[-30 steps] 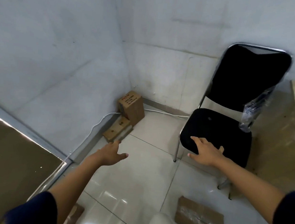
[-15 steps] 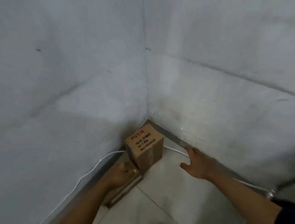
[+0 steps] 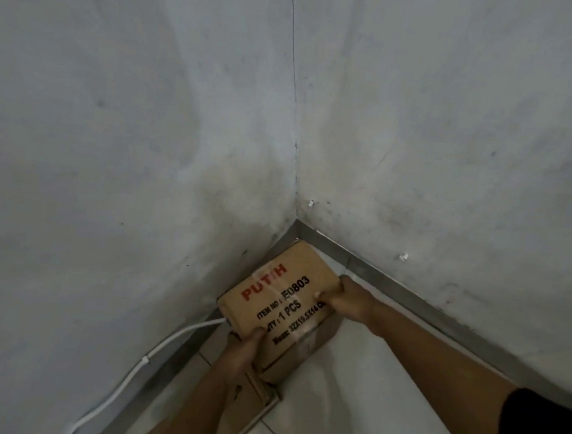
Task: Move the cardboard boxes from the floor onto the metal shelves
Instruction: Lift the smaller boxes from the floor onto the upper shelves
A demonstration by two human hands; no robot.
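Note:
A brown cardboard box (image 3: 280,293) printed "PUTIH" in red and "E0803" in black stands in the floor corner where two grey walls meet. My left hand (image 3: 241,355) grips its near left corner, thumb on the top face. My right hand (image 3: 348,298) grips its right edge, fingers curled over the top. A flatter cardboard box (image 3: 249,402) lies on the floor below it, partly hidden by my left forearm. No metal shelves are in view.
A white cable (image 3: 136,366) runs along the left wall's metal skirting (image 3: 178,352). More skirting (image 3: 408,300) lines the right wall. White floor tiles (image 3: 348,410) spread to the lower right.
I have come close to the corner. Both hands, open and reaching before, now grip the printed box. The chair is out of view.

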